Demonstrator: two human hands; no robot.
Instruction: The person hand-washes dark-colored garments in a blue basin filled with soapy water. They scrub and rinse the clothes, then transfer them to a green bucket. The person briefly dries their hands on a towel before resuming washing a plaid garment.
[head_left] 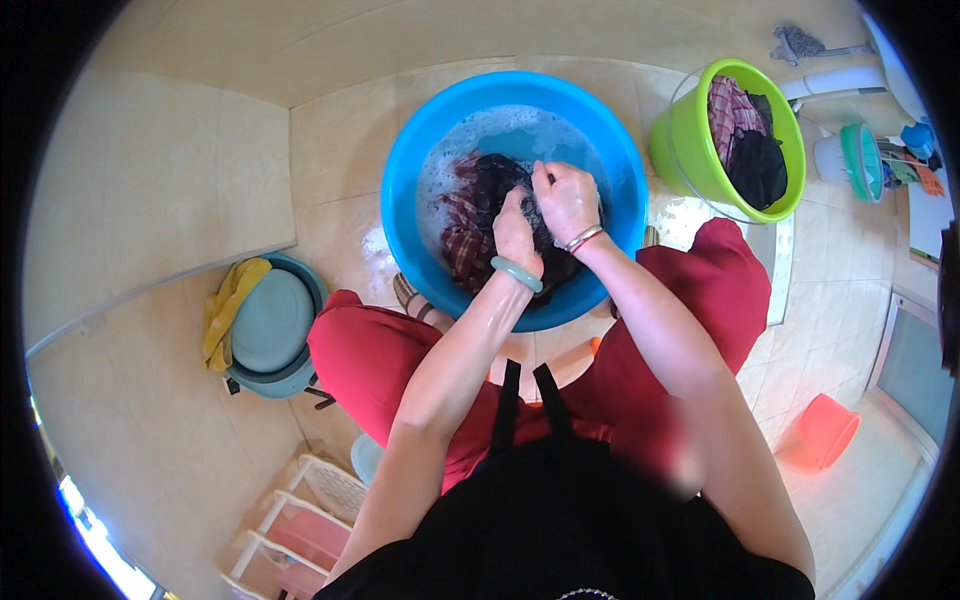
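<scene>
A round blue basin (pixel 397 200) holds sudsy water and wet laundry. In it, a black garment (pixel 495 180) lies bunched beside a dark red plaid garment (pixel 462 225). My left hand (pixel 515 232), with a pale green bangle at the wrist, is closed on the black garment, its fingers partly hidden by wet cloth. Just to its right, my right hand (pixel 567 203) makes a fist around another part of that cloth. A silver bracelet and a red cord circle the right wrist. Both hands are low over the water, close together.
A green bucket (pixel 690 150) of clothes stands right of the basin. At left, stacked grey-blue basins (pixel 275 320) carry a yellow cloth (pixel 232 305). A white rack (pixel 290 520) is at lower left, a coral bucket (pixel 828 432) at lower right. My knees flank the blue basin.
</scene>
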